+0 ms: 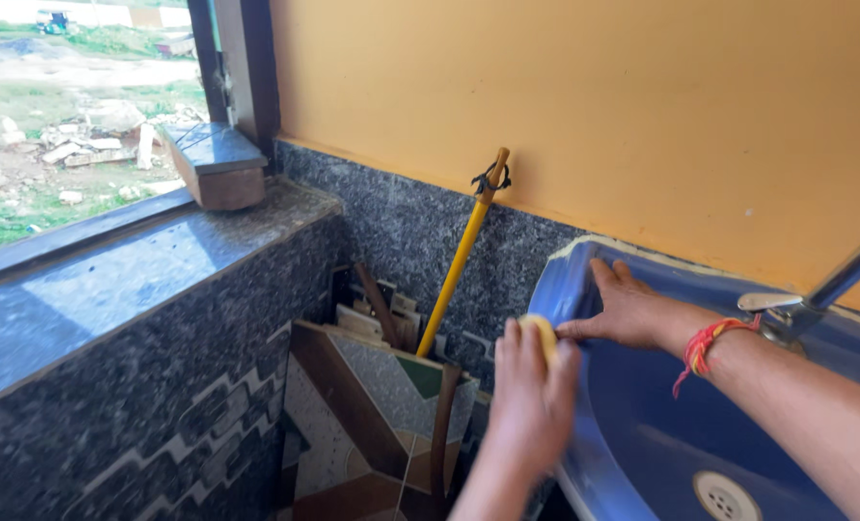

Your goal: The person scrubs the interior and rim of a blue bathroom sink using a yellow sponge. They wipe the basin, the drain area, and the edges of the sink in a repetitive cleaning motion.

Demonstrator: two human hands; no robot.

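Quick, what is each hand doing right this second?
Left hand: closed on a yellow sponge, pressing it to the blue sink rim.
Right hand: open, flat on the sink's rim, holding nothing.

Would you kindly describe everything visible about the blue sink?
The blue sink looks like glossy ceramic, with a rounded rim and a round metal drain low in the bowl. It sits against the orange wall, its back edge sealed with pale filler. The right hand rests flat on its rim; the left hand presses a yellow sponge there.
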